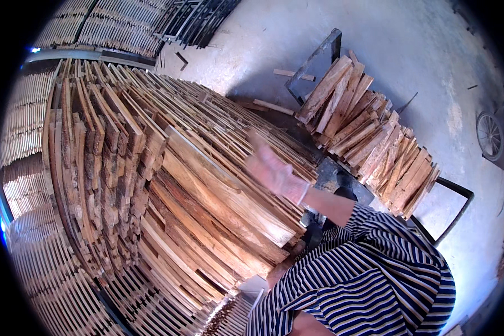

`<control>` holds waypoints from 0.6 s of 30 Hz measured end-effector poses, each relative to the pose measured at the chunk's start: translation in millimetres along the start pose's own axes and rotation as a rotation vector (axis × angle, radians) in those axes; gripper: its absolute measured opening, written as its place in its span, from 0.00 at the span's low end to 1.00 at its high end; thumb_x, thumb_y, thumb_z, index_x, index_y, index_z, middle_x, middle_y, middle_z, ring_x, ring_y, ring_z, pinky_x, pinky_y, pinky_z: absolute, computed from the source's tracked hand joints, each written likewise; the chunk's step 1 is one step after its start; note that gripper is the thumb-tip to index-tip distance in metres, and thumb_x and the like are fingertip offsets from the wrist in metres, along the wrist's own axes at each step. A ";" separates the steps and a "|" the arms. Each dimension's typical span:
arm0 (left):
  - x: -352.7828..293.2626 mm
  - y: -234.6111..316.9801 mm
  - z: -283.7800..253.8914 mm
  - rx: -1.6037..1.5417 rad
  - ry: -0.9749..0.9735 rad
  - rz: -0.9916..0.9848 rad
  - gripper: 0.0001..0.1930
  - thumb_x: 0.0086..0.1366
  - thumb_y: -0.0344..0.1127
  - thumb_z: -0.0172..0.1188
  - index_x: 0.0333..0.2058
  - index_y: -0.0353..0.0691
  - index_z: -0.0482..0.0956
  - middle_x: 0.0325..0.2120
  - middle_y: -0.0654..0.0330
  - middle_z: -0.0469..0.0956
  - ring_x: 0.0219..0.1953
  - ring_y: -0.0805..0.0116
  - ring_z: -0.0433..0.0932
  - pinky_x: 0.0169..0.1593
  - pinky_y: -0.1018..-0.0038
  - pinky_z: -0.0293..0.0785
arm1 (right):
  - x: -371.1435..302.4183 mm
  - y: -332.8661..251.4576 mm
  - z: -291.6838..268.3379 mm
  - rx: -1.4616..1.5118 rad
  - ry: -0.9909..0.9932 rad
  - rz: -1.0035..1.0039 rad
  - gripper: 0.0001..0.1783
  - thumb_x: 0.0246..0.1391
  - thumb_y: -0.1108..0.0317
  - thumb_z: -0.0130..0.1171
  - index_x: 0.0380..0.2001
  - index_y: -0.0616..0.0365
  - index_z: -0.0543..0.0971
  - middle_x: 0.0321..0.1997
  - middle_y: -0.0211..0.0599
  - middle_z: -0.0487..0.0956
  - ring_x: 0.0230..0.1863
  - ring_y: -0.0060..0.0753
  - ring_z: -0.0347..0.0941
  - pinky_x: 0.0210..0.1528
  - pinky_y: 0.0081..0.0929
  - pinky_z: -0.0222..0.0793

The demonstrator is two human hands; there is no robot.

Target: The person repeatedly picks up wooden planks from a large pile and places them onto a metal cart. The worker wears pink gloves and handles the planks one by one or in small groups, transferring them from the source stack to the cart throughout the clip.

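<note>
Boards [224, 193], grain-streaked, beneath the blurred, pink-gloved right hand [271, 172]

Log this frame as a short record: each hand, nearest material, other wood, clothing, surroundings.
Right hand: pinkish glove, motion-blurred; seen over the board stack, contact unclear
Left hand: cannot be made out
Nearest material: stack of long wooden boards, uneven ends
Other wood: pile of shorter wood pieces, dark metal frame showing at its ends
Clothing: striped top
Surroundings: pale floor, spoked wheel at far right
</note>
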State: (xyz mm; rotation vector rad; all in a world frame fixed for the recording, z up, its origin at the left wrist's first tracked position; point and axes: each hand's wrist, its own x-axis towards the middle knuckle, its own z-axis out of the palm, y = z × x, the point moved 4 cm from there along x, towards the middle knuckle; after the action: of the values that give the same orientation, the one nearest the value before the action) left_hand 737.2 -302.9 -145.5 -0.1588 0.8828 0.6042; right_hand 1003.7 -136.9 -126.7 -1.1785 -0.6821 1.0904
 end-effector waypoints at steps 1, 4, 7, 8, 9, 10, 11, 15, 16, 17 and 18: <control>1.4 4.0 1.8 0.003 -0.004 -0.003 0.31 0.75 0.48 0.49 0.69 0.34 0.65 0.69 0.48 0.66 0.70 0.55 0.67 0.73 0.58 0.62 | 6.1 -0.5 -0.1 -0.036 -0.001 -0.019 0.65 0.56 0.14 0.23 0.79 0.57 0.34 0.82 0.63 0.36 0.82 0.62 0.34 0.81 0.52 0.32; 8.8 9.2 8.5 0.073 -0.015 -0.045 0.31 0.75 0.48 0.49 0.69 0.34 0.65 0.69 0.48 0.66 0.70 0.55 0.67 0.73 0.57 0.62 | -16.0 0.3 30.2 -0.857 -0.010 -0.036 0.64 0.58 0.15 0.29 0.79 0.53 0.35 0.82 0.65 0.37 0.79 0.60 0.50 0.80 0.49 0.45; 7.7 18.1 -7.5 0.076 0.009 -0.083 0.31 0.74 0.49 0.49 0.69 0.34 0.65 0.69 0.48 0.66 0.70 0.55 0.67 0.73 0.57 0.62 | -36.8 -27.0 22.4 -0.406 -0.152 0.137 0.58 0.62 0.21 0.37 0.80 0.49 0.35 0.81 0.69 0.39 0.76 0.65 0.55 0.78 0.42 0.50; 6.4 18.9 -6.7 0.102 0.010 -0.097 0.31 0.74 0.49 0.49 0.69 0.34 0.65 0.69 0.48 0.66 0.70 0.55 0.67 0.73 0.57 0.62 | -40.2 -27.8 18.6 -0.379 -0.131 0.122 0.57 0.64 0.24 0.40 0.80 0.49 0.36 0.81 0.70 0.40 0.77 0.67 0.52 0.78 0.41 0.50; 3.1 20.5 -8.8 0.116 0.018 -0.110 0.32 0.74 0.49 0.49 0.69 0.34 0.65 0.69 0.48 0.66 0.70 0.55 0.67 0.73 0.57 0.62 | -41.4 -24.5 20.6 -0.435 -0.065 0.059 0.56 0.65 0.26 0.41 0.79 0.51 0.37 0.80 0.70 0.40 0.77 0.68 0.52 0.77 0.43 0.50; -6.4 21.7 -22.8 0.091 0.037 -0.093 0.32 0.74 0.49 0.49 0.69 0.34 0.65 0.69 0.48 0.66 0.70 0.55 0.67 0.73 0.57 0.62 | -42.4 -16.4 35.7 -0.494 -0.040 0.006 0.55 0.66 0.27 0.42 0.79 0.52 0.38 0.80 0.70 0.40 0.77 0.68 0.52 0.77 0.44 0.50; -5.8 25.8 -24.9 0.093 0.037 -0.103 0.32 0.74 0.49 0.49 0.69 0.34 0.66 0.69 0.48 0.66 0.70 0.55 0.67 0.73 0.57 0.62 | -41.2 -17.1 30.9 -0.538 0.030 -0.043 0.54 0.67 0.30 0.43 0.79 0.54 0.40 0.80 0.70 0.42 0.77 0.67 0.52 0.77 0.45 0.50; -5.5 31.0 -47.5 0.090 0.065 -0.138 0.32 0.74 0.50 0.50 0.69 0.35 0.66 0.69 0.49 0.66 0.70 0.55 0.67 0.73 0.57 0.62 | -81.8 -5.9 -28.2 -0.286 0.376 -0.109 0.46 0.69 0.41 0.52 0.78 0.56 0.49 0.80 0.66 0.47 0.81 0.61 0.45 0.79 0.49 0.46; -5.2 33.0 -54.7 0.094 0.065 -0.152 0.32 0.74 0.50 0.50 0.69 0.35 0.66 0.69 0.49 0.67 0.70 0.55 0.67 0.73 0.57 0.62 | -94.4 18.0 -46.0 -0.209 0.518 -0.102 0.49 0.66 0.41 0.55 0.77 0.56 0.50 0.80 0.64 0.50 0.78 0.63 0.51 0.77 0.47 0.53; -3.4 33.7 -60.2 0.099 0.069 -0.180 0.32 0.74 0.50 0.50 0.69 0.35 0.66 0.69 0.49 0.67 0.70 0.55 0.67 0.72 0.56 0.62 | -112.8 49.6 -69.0 -0.298 0.628 -0.078 0.48 0.66 0.42 0.56 0.77 0.57 0.51 0.79 0.61 0.52 0.78 0.60 0.53 0.77 0.45 0.53; -2.5 33.4 -67.6 0.100 0.073 -0.195 0.32 0.74 0.50 0.50 0.69 0.35 0.66 0.69 0.49 0.67 0.70 0.55 0.67 0.72 0.56 0.62 | -139.2 82.6 -92.5 -0.386 0.729 -0.046 0.48 0.65 0.44 0.58 0.77 0.57 0.52 0.79 0.58 0.54 0.78 0.57 0.55 0.77 0.44 0.54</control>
State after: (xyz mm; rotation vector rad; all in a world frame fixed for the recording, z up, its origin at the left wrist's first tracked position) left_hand 671.7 -301.5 -182.8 -0.1748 0.9533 0.3732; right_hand 1009.4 -300.2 -216.4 -1.7493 -0.3420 0.4264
